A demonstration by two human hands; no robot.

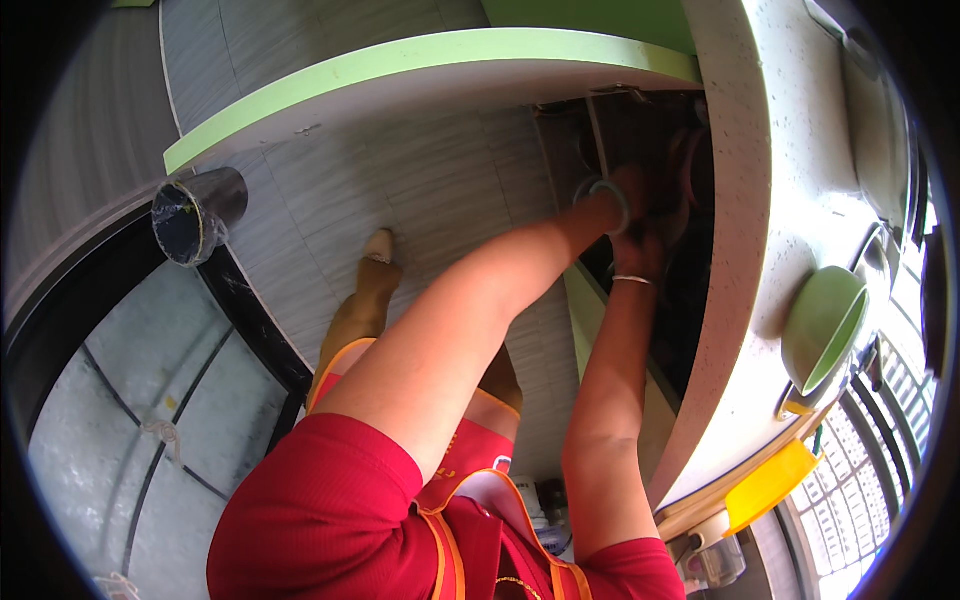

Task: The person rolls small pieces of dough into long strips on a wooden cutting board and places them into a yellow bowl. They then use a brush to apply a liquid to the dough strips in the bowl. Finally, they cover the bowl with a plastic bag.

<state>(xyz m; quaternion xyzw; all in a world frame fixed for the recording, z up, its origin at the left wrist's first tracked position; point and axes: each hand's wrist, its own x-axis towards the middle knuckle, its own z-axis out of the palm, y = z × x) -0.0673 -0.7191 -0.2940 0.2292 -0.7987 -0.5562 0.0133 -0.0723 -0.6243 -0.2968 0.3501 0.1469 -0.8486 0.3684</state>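
Note:
Both my arms reach into the dark inside of an open cabinet (686,322) under a speckled countertop. My left hand (631,186), with a pale bangle at the wrist, is in shadow beside the cabinet's upper part. Just below it in the picture is my right hand (643,251), wearing a thin silver-coloured bracelet. A round, dark reddish rim (688,169) shows faintly near the hands. Fingers and anything they touch are lost in the dark. The open cabinet door (435,49) has a light green edge and stands out across the floor.
On the countertop (780,150) stand a green bowl (825,330) and a yellow board-like item (772,487). A bagged bin (199,214) sits by a black-framed glass door (172,375). My foot (380,245) is on the grey tiled floor (435,187). Containers (551,536) stand low beside me.

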